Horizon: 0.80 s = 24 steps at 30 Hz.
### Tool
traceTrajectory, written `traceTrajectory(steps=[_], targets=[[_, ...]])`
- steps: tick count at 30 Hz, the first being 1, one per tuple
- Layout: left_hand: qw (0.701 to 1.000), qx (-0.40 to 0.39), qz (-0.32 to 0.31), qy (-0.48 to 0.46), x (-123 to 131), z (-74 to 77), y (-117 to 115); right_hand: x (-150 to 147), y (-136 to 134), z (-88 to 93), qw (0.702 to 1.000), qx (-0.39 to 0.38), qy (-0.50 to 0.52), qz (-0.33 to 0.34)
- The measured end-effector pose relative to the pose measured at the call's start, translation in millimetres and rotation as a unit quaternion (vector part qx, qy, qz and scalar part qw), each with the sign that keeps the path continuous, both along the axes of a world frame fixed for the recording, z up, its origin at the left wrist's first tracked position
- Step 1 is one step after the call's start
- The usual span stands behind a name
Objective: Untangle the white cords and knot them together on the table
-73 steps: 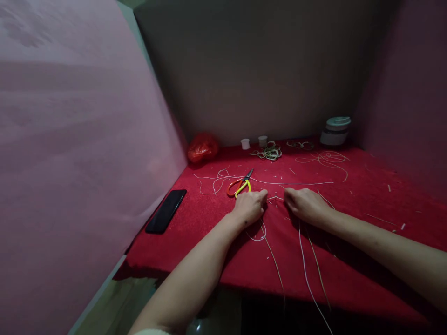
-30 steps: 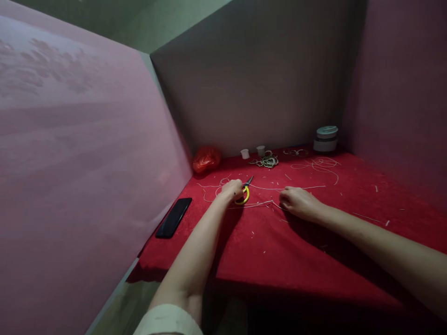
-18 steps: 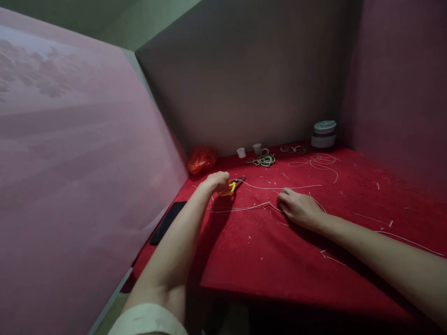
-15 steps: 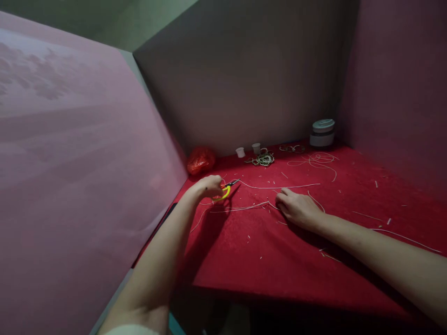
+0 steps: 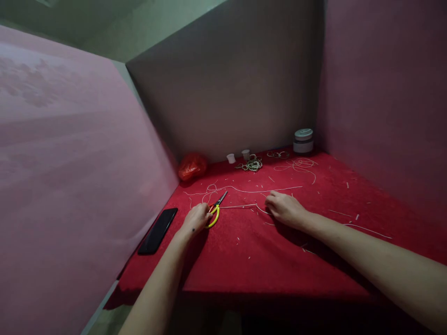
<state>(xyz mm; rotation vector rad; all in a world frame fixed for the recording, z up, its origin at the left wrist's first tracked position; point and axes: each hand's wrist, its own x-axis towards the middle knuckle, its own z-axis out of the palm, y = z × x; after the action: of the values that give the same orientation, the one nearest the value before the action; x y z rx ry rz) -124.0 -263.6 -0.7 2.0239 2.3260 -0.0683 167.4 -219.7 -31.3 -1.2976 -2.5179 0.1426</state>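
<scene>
My left hand is closed on the scissors, which have yellow and red handles; their blades point away to the upper right. My right hand rests on the red cloth with its fingers pinched at the end of a thin white cord; the fingertips are too small to make out fully. Between the hands lies a pale straight strand, one end near the scissors. Beyond both hands a longer white cord stretches across the cloth.
A black phone lies at the left edge. Along the back are a red plastic bag, two white cups, knotted cord, a loose coil and a lidded container. Small scraps are scattered about.
My left hand has come back toward the near left with the scissors, away from the long cord. The view has shifted, showing the whole phone. My right hand keeps its place by the cord.
</scene>
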Motion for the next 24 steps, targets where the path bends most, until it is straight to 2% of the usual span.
traceTrajectory(steps=[3,5,7,8,10,14,18,21,24], targets=[[1.000,0.000,0.007,0.010,2,6.3,6,25,26,8.1,0.998,0.016,0.039,-0.050],[0.999,0.015,0.010,0.027,9,10.6,6,51,49,13.2,0.989,0.027,0.059,-0.129],[0.998,0.050,0.001,0.043,20,14.9,4,78,69,15.0,0.967,0.031,0.069,-0.244],[0.996,0.072,-0.012,0.045,27,17.1,4,91,77,14.4,0.952,0.019,0.062,-0.298],[0.992,0.115,-0.053,0.029,44,22.1,6,107,86,10.8,0.933,-0.022,0.044,-0.356],[0.971,0.184,-0.139,-0.063,83,35.0,17,109,89,3.6,0.934,-0.077,0.046,-0.346],[0.930,0.234,-0.191,-0.209,123,51.2,29,102,90,5.5,0.931,-0.092,0.083,-0.342],[0.883,0.231,-0.216,-0.346,147,64.3,34,103,88,13.0,0.925,-0.090,0.139,-0.342],[0.817,0.231,-0.225,-0.478,165,73.9,39,102,81,24.3,0.928,-0.085,0.209,-0.298]])
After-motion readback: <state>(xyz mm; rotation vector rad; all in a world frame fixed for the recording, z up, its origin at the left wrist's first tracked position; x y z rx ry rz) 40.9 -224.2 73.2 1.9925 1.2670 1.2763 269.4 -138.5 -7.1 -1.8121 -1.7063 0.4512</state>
